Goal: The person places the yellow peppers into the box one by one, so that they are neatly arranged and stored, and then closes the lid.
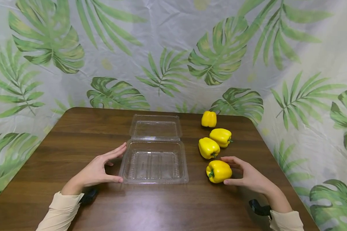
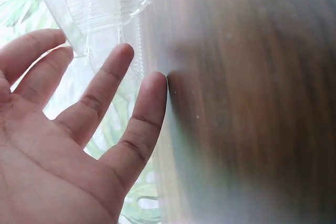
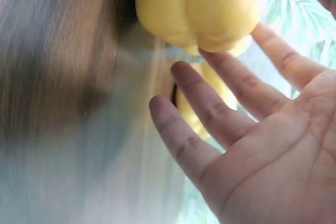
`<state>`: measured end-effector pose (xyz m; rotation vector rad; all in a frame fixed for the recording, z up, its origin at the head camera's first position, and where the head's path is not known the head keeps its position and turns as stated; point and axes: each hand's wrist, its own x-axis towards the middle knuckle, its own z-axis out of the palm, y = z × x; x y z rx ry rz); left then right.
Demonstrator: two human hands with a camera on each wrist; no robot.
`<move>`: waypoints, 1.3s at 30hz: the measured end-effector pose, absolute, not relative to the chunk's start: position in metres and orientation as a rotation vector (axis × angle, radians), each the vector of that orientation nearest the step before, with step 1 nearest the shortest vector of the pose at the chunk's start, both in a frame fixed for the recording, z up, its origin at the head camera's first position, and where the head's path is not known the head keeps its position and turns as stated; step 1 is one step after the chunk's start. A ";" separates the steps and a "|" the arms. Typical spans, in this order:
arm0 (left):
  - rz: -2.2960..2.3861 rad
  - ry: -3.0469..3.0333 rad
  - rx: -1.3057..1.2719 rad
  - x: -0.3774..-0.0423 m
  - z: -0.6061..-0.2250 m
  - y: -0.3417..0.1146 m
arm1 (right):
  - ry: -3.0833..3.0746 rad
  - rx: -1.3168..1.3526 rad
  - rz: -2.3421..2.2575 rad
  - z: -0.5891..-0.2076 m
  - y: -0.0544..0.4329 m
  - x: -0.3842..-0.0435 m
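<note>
Two-handed pose, left grip (image 1: pixel 99 168) spread beside clear container (image 1: pixel 154 165), right grip (image 1: pixel 248 175) spread beside nearest pepper (image 1: pixel 219 171)

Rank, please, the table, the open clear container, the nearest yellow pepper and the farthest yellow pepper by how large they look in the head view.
1. Table
2. Clear container
3. Nearest yellow pepper
4. Farthest yellow pepper
Nearness to the camera may explain the peppers' difference.

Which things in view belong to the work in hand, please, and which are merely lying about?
Part of the work:
- open clear container, beside the left hand
- nearest yellow pepper, at the right hand
- probably the other three peppers, untouched

Apparently just surroundings:
- brown table
- leaf-print cloth behind it
</note>
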<state>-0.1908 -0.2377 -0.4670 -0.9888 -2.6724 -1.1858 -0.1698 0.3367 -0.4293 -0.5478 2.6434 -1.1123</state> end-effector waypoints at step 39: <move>-1.197 -2.697 -0.991 -0.192 -0.471 -0.239 | 2.500 -0.513 -1.269 -0.444 0.344 -0.186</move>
